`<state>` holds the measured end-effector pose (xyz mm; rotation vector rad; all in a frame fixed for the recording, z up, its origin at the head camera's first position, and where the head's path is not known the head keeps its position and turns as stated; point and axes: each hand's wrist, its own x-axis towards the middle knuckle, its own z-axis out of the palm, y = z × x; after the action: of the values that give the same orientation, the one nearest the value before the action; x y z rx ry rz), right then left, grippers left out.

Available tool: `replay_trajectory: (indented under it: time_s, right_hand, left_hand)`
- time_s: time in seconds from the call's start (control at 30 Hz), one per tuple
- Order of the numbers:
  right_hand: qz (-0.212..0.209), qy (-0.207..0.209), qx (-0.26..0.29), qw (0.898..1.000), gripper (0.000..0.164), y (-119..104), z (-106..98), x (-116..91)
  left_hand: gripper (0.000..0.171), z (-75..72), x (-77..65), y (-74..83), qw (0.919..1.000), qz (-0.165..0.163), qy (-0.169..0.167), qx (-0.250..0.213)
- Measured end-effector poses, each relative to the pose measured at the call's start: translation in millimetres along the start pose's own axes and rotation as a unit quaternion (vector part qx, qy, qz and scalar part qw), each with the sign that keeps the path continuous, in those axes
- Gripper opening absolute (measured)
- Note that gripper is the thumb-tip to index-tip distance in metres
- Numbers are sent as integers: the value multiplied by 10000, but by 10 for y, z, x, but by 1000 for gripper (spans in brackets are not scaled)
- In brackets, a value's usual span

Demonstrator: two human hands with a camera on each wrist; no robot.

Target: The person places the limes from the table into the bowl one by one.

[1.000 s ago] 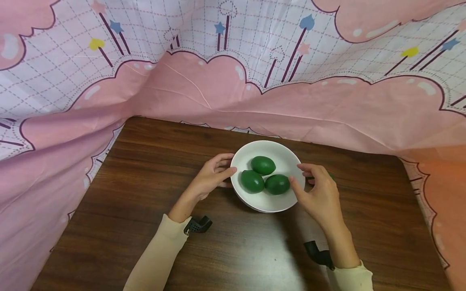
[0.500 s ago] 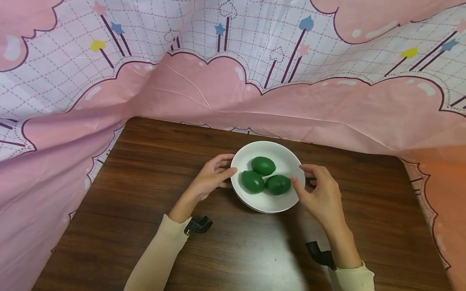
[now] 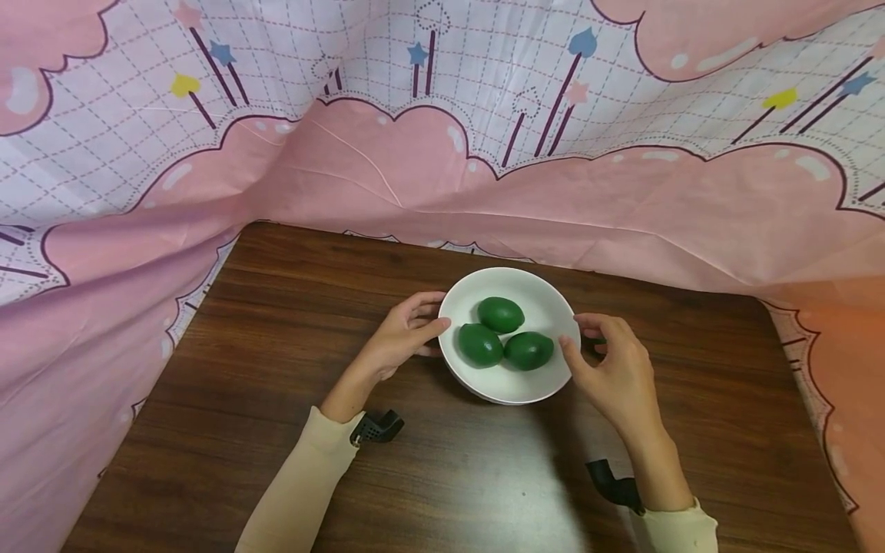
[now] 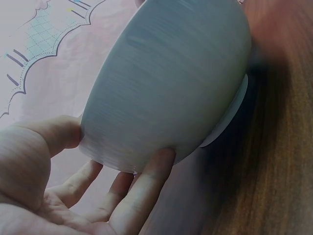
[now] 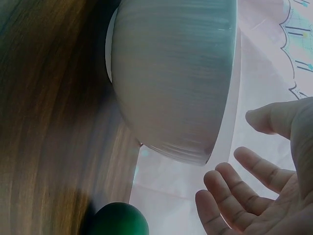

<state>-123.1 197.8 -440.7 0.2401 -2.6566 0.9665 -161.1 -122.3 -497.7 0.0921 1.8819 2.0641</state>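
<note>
A white bowl (image 3: 512,388) stands on the table with three green limes inside, one at the back (image 3: 501,315), one at the left (image 3: 480,345) and one at the right (image 3: 528,351). My left hand (image 3: 404,330) holds the bowl's left side, thumb over the rim and fingertips against the outer wall, as the left wrist view shows. My right hand (image 3: 615,365) is by the right rim; in the right wrist view its loosely bent fingers stand apart from the bowl, holding nothing. Another green lime (image 5: 121,220) lies on the table beside the bowl, mostly hidden behind the right hand in the head view.
The dark wooden table (image 3: 311,307) runs out to all sides of the bowl. A pink and white patterned cloth (image 3: 429,169) hangs behind it and along both sides. Each wrist carries a black camera mount, the left one (image 3: 379,427) and the right one (image 3: 611,488).
My right hand has shifted a little to the right, its thumb drawing back from over the bowl toward the rim. The left hand, the bowl and its limes stay in place.
</note>
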Motion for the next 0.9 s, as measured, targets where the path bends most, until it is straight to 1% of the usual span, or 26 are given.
replay_trajectory:
  time_s: [0.27,0.57,0.9]
  right_hand:
    - [33,39,49,10000,33,7,21,2]
    - [79,-15,51,10000,35,30,29,-5]
    - [325,33,25,9995,33,97,22,3]
  left_hand:
    - [51,-7,2,-6,10000,17,13,15]
    - [51,0,9,2,10000,10,10,46]
    - [51,-1,9,-14,10000,31,-15,41]
